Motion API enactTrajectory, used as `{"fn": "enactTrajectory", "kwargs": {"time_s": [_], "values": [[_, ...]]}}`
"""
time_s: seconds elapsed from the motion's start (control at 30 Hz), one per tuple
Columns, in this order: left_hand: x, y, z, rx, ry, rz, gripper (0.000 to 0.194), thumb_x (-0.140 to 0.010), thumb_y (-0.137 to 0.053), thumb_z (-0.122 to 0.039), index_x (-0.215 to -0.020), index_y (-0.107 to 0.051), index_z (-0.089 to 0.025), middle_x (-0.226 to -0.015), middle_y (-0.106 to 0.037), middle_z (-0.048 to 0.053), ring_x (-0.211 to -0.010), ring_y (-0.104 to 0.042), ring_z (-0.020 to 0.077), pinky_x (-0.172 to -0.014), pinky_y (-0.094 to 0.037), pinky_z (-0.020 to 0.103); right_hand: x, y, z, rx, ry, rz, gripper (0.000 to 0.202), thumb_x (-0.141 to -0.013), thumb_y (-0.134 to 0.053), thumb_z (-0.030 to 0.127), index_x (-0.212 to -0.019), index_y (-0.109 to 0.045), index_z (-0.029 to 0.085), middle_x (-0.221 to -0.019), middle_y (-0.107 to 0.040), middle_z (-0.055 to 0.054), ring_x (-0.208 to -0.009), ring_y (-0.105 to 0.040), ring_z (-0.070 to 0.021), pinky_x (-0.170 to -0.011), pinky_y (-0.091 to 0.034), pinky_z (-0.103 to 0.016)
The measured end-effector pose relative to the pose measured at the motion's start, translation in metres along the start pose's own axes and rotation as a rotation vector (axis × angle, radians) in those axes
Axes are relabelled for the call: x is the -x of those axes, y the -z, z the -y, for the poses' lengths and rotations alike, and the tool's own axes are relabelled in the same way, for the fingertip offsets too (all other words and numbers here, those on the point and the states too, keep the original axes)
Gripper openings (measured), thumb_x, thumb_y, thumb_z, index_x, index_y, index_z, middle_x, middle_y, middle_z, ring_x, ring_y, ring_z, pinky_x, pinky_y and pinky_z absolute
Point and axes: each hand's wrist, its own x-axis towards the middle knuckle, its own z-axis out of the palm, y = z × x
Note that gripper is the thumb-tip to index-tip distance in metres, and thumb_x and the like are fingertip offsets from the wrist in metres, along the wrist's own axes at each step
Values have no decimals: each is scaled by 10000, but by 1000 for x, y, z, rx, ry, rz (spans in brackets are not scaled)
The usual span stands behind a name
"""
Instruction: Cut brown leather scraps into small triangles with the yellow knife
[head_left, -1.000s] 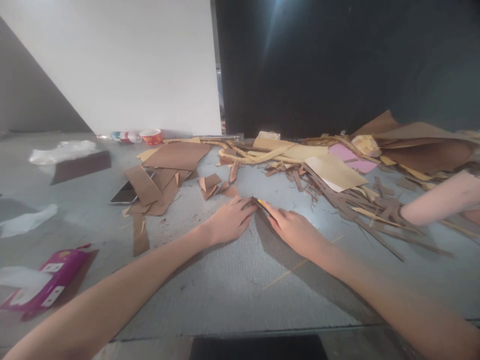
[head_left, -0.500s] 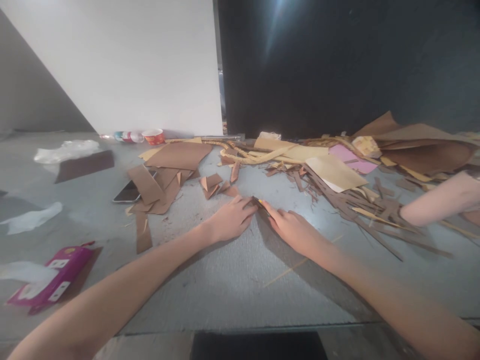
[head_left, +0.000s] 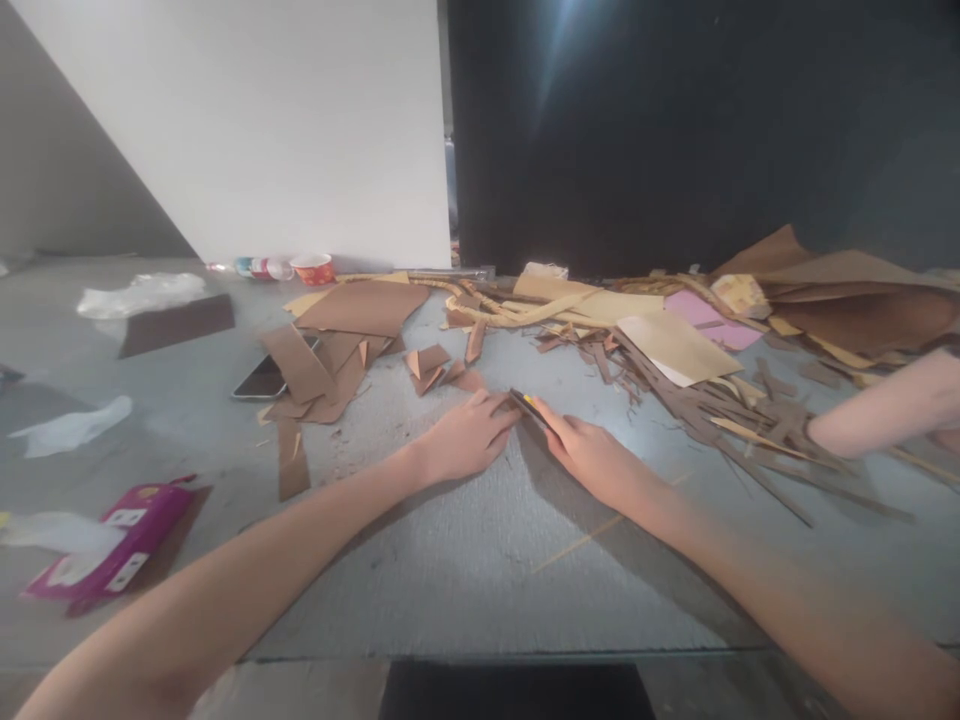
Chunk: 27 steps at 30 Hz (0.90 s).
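My left hand (head_left: pixel 470 437) rests on the grey tabletop, fingers bent and held together. Its fingertips press near the tool's tip; whatever lies beneath them is mostly hidden and too small to make out. Just to the right, my right hand (head_left: pixel 592 455) is closed around a slim dark tool (head_left: pixel 520 398) with a yellow spot by the thumb. The tool points up and left, close to my left fingertips. Its exact kind is unclear. Beyond my left hand lie small folded brown pieces (head_left: pixel 426 368) of leather-like sheet.
Brown sheets (head_left: pixel 364 303) and a phone (head_left: pixel 260 378) lie left of centre. Brown strips (head_left: pixel 697 410) are heaped at right, where another person's forearm (head_left: pixel 885 405) reaches in. A purple tissue pack (head_left: pixel 154 510) sits at left. A red paper cup (head_left: pixel 313 268) stands at the back.
The whole view has shifted slightly, so things sit a little further right. More of the dark tool shows between my hands. Both hands stay in nearly the same place.
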Motion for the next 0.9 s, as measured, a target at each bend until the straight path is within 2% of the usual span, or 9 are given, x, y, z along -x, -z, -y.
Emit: {"fn": "enactTrajectory", "kwargs": {"time_s": [0.43,0.57,0.9], "values": [[-1,-1,0,5,16,6,422,-1122,-386,-248,-1490,-587,-197,-1539,-559,161,-1357,-550,317,-1164,-479,517,-2,-1,-2,-16,19,7,640,-1116,-358,253,-1751,-311,189,-1044,-793,-145,-905,-766,-267,-762,-547,-349],[-1,-4,2,-3,16,-2,433,-1121,-379,-252,-1500,-582,-203,-1539,-555,165,-1344,-552,322,-1150,-484,528,-2,4,-3,-30,43,-17,653,-1098,-389,260,-1746,-332,200,-990,-793,-130,-838,-750,-247,-739,-532,-332],[-2,0,0,-20,23,12,424,-1110,-411,-271,-1495,-579,-211,-1506,-571,158,-1286,-557,324,-1130,-484,518,-7,17,-1,-103,-1,19,630,-1078,-407,258,-1705,-433,205,-993,-814,-108,-734,-705,-200,-638,-411,-288]]}}
